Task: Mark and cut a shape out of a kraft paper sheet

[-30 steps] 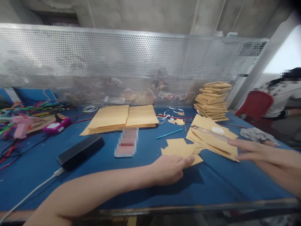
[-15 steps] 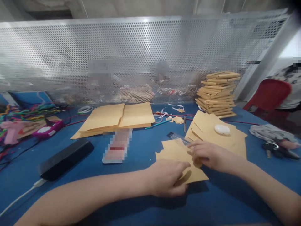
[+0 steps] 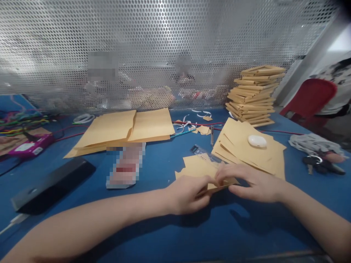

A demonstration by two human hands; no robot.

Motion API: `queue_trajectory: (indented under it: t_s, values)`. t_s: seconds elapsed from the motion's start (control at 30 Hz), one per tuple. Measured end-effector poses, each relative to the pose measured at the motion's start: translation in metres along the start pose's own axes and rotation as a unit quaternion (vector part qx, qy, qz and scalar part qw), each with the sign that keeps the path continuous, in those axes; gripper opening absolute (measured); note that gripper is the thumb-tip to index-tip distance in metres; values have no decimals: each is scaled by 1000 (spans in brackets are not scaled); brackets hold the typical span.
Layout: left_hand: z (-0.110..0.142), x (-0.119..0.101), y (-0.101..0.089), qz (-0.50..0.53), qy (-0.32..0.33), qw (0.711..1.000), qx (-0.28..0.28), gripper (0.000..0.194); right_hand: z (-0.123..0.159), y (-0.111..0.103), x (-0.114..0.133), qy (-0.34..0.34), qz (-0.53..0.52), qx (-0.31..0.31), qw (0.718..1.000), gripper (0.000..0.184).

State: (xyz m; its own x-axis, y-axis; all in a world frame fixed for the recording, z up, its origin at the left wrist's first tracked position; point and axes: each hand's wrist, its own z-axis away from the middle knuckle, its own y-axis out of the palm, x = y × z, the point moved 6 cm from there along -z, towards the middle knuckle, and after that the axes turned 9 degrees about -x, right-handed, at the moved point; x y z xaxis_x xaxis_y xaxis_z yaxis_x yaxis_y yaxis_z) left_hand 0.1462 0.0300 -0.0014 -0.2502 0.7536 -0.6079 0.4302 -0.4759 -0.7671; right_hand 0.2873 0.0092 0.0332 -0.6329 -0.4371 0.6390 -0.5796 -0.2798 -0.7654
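Note:
A piece of brown kraft paper (image 3: 199,165) with a notched left edge lies in front of me on the blue table. My left hand (image 3: 189,193) grips its near edge, with thumb and fingers closed on it. From the other side, my right hand (image 3: 251,182) holds the near right part, fingers bent over the raised edge and thumb below. The fingers hide much of that edge. A clear ruler (image 3: 208,154) lies just behind the piece, partly covered. To its right is a pile of brown paper sheets (image 3: 236,146) with a white oval case (image 3: 257,141) on top.
Folded brown sheets (image 3: 109,128) lie at the back left, near a phone (image 3: 124,170) and a black power bank (image 3: 52,184). Folded paper frames (image 3: 253,96) are stacked high at the back right. Paper scraps (image 3: 203,129), a cutter (image 3: 212,135) and keys (image 3: 309,166) lie about. A perforated metal screen (image 3: 164,47) stands behind.
My right hand has come down to the paper's near edge, which is now raised and bent up. My left hand keeps its hold. The view has tilted down and shifted slightly.

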Motion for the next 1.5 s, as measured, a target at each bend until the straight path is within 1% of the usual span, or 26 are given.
queue_trajectory:
  t_s: [0.07, 0.13, 0.27, 0.37, 0.5, 0.6, 0.7, 0.83, 0.9, 1.0, 1.07, 1.2, 1.3, 1.4, 1.5]
  values:
    - [0, -3, 1, 15, -4, 1000, -7, 40, -3, 1, -6, 27, 13, -9, 1000, 16]
    - [-1, -5, 3, 38, -9, 999, -12, 43, -5, 1, -9, 38, 25, -13, 999, 15]
    - [-1, -7, 3, 109, -20, 994, -24, 42, -6, 1, -7, 33, 45, -2, 998, 14]
    - [-3, -4, -2, 124, -11, 991, -45, 42, -5, 0, -6, 31, 58, 0, 998, 14]
    - [-6, 3, -11, 113, -3, 992, -61, 48, -4, -1, -12, 45, 61, -4, 997, 13]
    - [-7, 8, -14, 94, 5, 994, -58, 51, -5, -4, -17, 77, 60, -21, 995, 19]
    - [-6, 9, -13, 61, 9, 997, -46, 48, -6, -7, -18, 104, 51, -33, 993, 25]
    - [-6, 6, -10, 13, 20, 999, -25, 39, -7, -6, -19, 120, 20, -31, 992, 27]
    - [-6, 5, -9, -7, 28, 999, -16, 34, -8, -8, -23, 130, 23, -54, 990, 28]
    - [-7, 5, -8, -34, 38, 999, -6, 33, -9, -14, -33, 144, 71, -129, 979, 31]
    - [-8, 5, -7, -50, 48, 998, -1, 32, -11, -14, -38, 131, 118, -158, 972, 34]
    - [-8, 5, -6, -76, 61, 995, 5, 31, -16, -8, -42, 86, 194, -169, 963, 43]
    - [-8, 4, -5, -93, 67, 993, 8, 30, -20, -5, -40, 95, 247, -178, 948, 41]
    - [-8, 4, -4, -110, 74, 991, 7, 29, -25, -1, -34, 106, 316, -164, 928, 36]
    - [-7, 5, -3, -126, 79, 989, 2, 29, -28, -2, -28, 115, 342, -160, 919, 29]
